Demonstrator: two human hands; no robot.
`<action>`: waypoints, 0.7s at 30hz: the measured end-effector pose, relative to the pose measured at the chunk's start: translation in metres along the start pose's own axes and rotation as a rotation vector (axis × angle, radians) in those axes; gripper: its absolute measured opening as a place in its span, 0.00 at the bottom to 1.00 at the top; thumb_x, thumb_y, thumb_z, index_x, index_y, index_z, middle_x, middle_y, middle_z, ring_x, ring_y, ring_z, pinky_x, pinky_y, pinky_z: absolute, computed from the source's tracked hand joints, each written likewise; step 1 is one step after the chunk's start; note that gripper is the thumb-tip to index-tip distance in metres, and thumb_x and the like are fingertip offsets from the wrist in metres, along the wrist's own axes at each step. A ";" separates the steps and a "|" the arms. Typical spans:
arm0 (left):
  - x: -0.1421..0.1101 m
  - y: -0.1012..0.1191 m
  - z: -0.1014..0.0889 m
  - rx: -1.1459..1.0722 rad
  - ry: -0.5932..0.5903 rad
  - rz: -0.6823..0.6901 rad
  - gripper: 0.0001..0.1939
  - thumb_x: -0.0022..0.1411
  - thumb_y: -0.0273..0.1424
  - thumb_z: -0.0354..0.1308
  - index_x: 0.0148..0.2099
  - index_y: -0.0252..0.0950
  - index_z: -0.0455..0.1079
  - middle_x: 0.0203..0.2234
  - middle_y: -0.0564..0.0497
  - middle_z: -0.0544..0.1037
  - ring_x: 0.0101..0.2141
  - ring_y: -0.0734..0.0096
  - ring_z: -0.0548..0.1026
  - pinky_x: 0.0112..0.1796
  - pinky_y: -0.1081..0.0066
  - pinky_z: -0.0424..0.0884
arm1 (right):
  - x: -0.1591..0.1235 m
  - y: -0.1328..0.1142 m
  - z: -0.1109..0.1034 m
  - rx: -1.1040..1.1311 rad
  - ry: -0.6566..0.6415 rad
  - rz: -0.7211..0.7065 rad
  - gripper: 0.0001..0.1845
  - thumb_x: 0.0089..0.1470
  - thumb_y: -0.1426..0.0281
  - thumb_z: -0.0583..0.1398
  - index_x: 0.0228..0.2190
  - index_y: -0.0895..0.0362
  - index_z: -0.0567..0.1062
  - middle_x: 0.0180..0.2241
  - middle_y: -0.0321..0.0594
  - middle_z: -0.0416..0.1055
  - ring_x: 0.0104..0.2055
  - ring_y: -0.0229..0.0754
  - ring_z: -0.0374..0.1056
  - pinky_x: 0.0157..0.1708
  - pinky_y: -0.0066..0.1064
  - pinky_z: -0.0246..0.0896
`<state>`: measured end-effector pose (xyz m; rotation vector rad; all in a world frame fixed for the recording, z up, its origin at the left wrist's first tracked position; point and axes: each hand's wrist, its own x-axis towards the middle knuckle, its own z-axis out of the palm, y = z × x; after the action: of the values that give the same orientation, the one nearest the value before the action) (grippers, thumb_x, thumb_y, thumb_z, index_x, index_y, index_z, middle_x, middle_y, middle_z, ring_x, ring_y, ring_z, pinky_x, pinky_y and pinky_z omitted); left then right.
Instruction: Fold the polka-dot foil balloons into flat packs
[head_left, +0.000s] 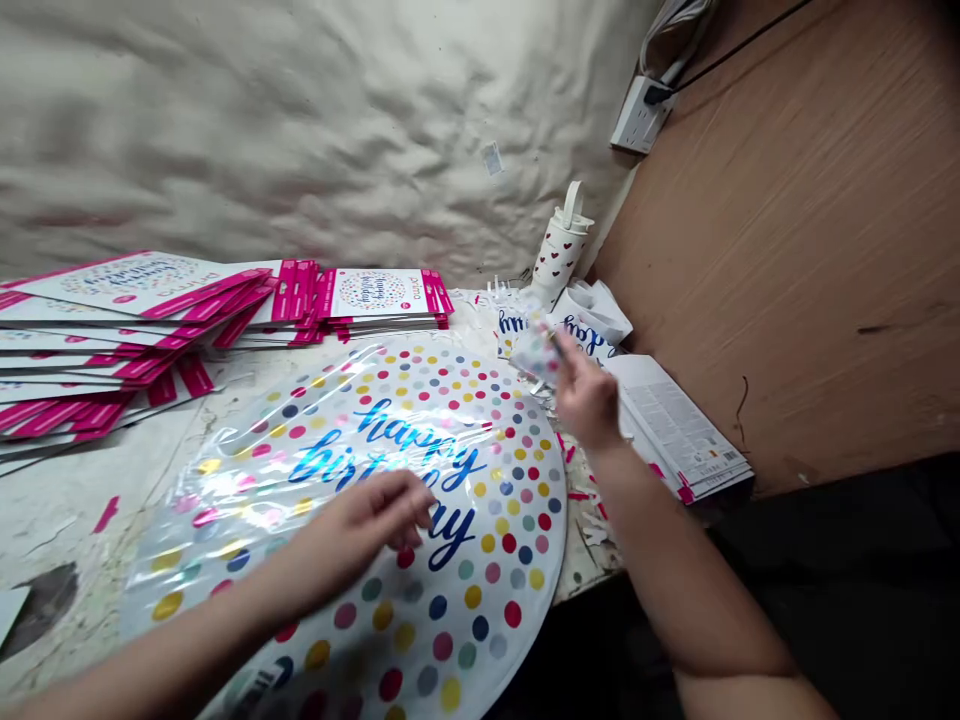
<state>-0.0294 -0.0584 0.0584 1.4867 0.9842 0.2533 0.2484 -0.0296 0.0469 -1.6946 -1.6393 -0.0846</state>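
Note:
A large round sheet of shiny film, which looks like a flat foil balloon, lies on the table with coloured dots and blue "happy birthday" lettering. My left hand is over its middle, fingers curled in and nothing visible in them; whether it touches the film I cannot tell. Farther right, my right hand is closed on a small dotted piece, smeared by motion. Just behind that piece are a printed piece with blue lettering and a white roll with similar lettering.
Pink-and-white printed packs are piled at the left, with a smaller stack at the back. A white bottle with hearts stands near the corner. Printed cards lie along the wooden panel. Pink and white scraps litter the table.

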 end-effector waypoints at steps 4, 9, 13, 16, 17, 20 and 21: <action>-0.021 -0.007 0.045 0.534 -0.205 0.198 0.12 0.62 0.35 0.46 0.41 0.41 0.70 0.38 0.50 0.75 0.39 0.67 0.73 0.41 0.70 0.69 | 0.063 0.055 0.003 -0.269 -0.099 0.231 0.32 0.54 0.82 0.47 0.60 0.63 0.51 0.62 0.49 0.48 0.63 0.48 0.45 0.59 0.39 0.46; -0.022 -0.013 0.074 0.915 -0.249 0.396 0.22 0.52 0.33 0.58 0.51 0.40 0.66 0.55 0.44 0.66 0.54 0.51 0.63 0.52 0.57 0.62 | 0.077 0.087 0.046 -0.277 -0.306 0.517 0.30 0.58 0.63 0.50 0.57 0.70 0.56 0.57 0.63 0.55 0.60 0.55 0.51 0.57 0.45 0.45; -0.021 -0.029 0.088 1.113 -0.264 0.442 0.29 0.50 0.36 0.60 0.56 0.36 0.62 0.56 0.38 0.63 0.53 0.44 0.63 0.49 0.49 0.63 | 0.082 0.085 0.044 -0.279 -0.315 0.626 0.46 0.52 0.48 0.51 0.60 0.66 0.47 0.61 0.62 0.44 0.63 0.60 0.41 0.58 0.53 0.37; -0.026 -0.037 0.097 1.123 -0.240 0.385 0.15 0.55 0.32 0.55 0.45 0.33 0.70 0.44 0.38 0.73 0.43 0.51 0.71 0.40 0.58 0.70 | 0.074 0.062 0.025 -0.223 -0.303 0.509 0.46 0.54 0.50 0.51 0.61 0.66 0.42 0.64 0.57 0.34 0.65 0.56 0.32 0.60 0.48 0.32; -0.028 -0.037 0.098 1.103 -0.241 0.345 0.10 0.56 0.30 0.53 0.40 0.33 0.71 0.38 0.40 0.75 0.38 0.56 0.73 0.36 0.62 0.71 | 0.064 0.050 0.018 -0.159 -0.323 0.423 0.42 0.56 0.53 0.50 0.61 0.65 0.45 0.64 0.55 0.36 0.65 0.54 0.34 0.60 0.45 0.34; -0.031 -0.029 0.090 0.902 -0.253 0.223 0.09 0.56 0.26 0.50 0.31 0.35 0.71 0.29 0.48 0.75 0.29 0.68 0.72 0.30 0.72 0.67 | 0.008 0.009 -0.002 0.104 -0.575 0.162 0.24 0.57 0.57 0.50 0.47 0.58 0.71 0.50 0.47 0.67 0.52 0.48 0.62 0.50 0.37 0.56; -0.030 -0.026 0.084 0.799 -0.239 0.168 0.06 0.55 0.27 0.52 0.29 0.35 0.71 0.29 0.50 0.75 0.28 0.70 0.71 0.29 0.74 0.66 | -0.017 -0.003 -0.008 0.192 -0.744 0.093 0.20 0.54 0.56 0.55 0.38 0.56 0.77 0.40 0.42 0.74 0.43 0.45 0.68 0.43 0.33 0.62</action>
<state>-0.0016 -0.1425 0.0294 2.2671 0.7952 -0.2320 0.2466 -0.0484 0.0451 -1.7496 -1.9919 0.8107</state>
